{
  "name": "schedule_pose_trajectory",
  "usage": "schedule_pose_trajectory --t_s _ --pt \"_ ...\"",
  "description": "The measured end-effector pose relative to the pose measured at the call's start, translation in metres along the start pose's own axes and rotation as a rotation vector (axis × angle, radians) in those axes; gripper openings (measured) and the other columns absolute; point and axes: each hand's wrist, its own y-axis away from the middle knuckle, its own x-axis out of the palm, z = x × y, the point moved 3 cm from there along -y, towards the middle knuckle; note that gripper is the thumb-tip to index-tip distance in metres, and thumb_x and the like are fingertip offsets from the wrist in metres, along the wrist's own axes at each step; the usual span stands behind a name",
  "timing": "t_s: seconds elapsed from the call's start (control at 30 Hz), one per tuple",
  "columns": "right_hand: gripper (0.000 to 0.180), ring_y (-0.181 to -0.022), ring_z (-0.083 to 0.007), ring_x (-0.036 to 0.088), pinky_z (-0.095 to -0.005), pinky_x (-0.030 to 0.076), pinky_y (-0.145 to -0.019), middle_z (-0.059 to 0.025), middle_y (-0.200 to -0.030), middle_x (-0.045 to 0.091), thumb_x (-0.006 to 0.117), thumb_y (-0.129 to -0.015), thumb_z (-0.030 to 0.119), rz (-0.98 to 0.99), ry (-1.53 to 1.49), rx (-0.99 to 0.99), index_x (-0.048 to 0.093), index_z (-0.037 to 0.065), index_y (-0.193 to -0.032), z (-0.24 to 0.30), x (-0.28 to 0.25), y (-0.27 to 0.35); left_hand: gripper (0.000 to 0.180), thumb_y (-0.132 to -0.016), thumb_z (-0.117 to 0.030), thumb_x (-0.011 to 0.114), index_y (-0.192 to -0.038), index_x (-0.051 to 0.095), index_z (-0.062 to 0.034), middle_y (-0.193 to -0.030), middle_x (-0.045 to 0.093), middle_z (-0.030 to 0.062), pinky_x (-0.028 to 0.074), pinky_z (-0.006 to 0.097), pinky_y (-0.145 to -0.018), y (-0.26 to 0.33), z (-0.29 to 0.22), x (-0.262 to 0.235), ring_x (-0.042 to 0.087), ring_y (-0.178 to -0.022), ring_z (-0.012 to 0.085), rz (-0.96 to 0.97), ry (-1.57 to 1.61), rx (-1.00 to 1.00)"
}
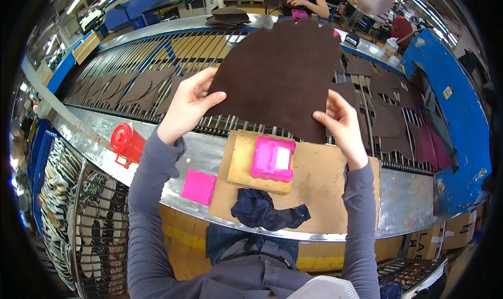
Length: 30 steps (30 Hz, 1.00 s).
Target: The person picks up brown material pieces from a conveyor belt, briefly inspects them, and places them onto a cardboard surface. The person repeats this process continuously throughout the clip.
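Observation:
Between both hands a large dark brown piece of leather-like sheet (277, 79) is held up, with a curved outline and a notched far edge. My left hand (191, 102) pinches its left side between thumb and fingers. At its right edge my right hand (343, 123) grips in the same way. Below the sheet, an open pink plastic box (259, 168) rests on a yellowish block (238, 165), which lies on a cardboard sheet (325, 194). A crumpled navy cloth (257, 210) lies in front of the block, and a flat pink square (199, 187) is to its left.
Beyond the metal table, a roller conveyor (201, 47) carries several brown pieces (146, 87). A red lidded container (126, 142) stands left. A blue machine housing (456, 105) rises at right. Shoe parts fill a rack (78, 194) at lower left. Across the conveyor is a co-worker (301, 0).

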Motion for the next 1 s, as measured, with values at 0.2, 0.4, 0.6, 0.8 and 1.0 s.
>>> schedule_pose_trajectory --t_s 0.2,0.4,0.6,0.8,1.0 --pt "0.059 -0.089 -0.0110 0.060 -0.0259 0.051 -0.077 -0.0074 -0.104 0.064 0.064 -0.083 -0.008 0.145 0.349 -0.147 0.043 0.000 -0.137 -0.030 0.029 0.026 0.036 -0.088 0.003 0.062 -0.123 0.052 0.0054 -0.111 0.063 0.0076 0.047 0.024 -0.087 0.047 0.028 -0.025 0.059 -0.100 0.0112 -0.190 -0.164 -0.030" --pt "0.061 -0.077 -0.0243 0.067 -0.0319 0.052 -0.072 -0.0158 -0.087 0.065 0.064 -0.082 -0.006 0.141 0.534 -0.331 0.043 0.003 -0.138 -0.035 0.051 0.035 0.030 -0.089 0.003 0.060 -0.119 0.055 0.0049 -0.110 0.064 0.0072 0.046 0.024 -0.089 0.082 0.043 -0.035 0.060 -0.101 0.0116 -0.251 -0.149 -0.020" --pt "0.060 -0.082 -0.0280 0.067 -0.0330 0.052 -0.074 -0.0179 -0.092 0.065 0.064 -0.082 -0.006 0.155 0.586 -0.385 0.044 0.003 -0.137 -0.046 0.056 0.042 0.025 -0.090 0.002 0.060 -0.115 0.056 0.0042 -0.107 0.064 0.0055 0.046 0.023 -0.086 0.096 0.060 -0.034 0.060 -0.098 0.0105 -0.266 -0.155 0.029" --pt "0.057 -0.085 -0.0296 0.066 -0.0338 0.051 -0.076 -0.0188 -0.096 0.065 0.063 -0.083 -0.007 0.140 0.592 -0.415 0.045 0.001 -0.136 -0.051 0.056 0.045 0.025 -0.090 0.002 0.061 -0.114 0.056 0.0034 -0.103 0.064 0.0045 0.047 0.023 -0.084 0.096 0.073 -0.032 0.060 -0.095 0.0097 -0.275 -0.135 0.013" --pt "0.052 -0.087 -0.0301 0.066 -0.0342 0.052 -0.076 -0.0182 -0.098 0.066 0.062 -0.084 -0.006 0.104 0.643 -0.392 0.046 0.000 -0.133 -0.057 0.036 0.056 0.025 -0.088 0.002 0.063 -0.112 0.056 0.0040 -0.098 0.065 0.0045 0.048 0.022 -0.078 0.088 0.094 -0.019 0.060 -0.089 0.0077 -0.252 -0.111 0.002"
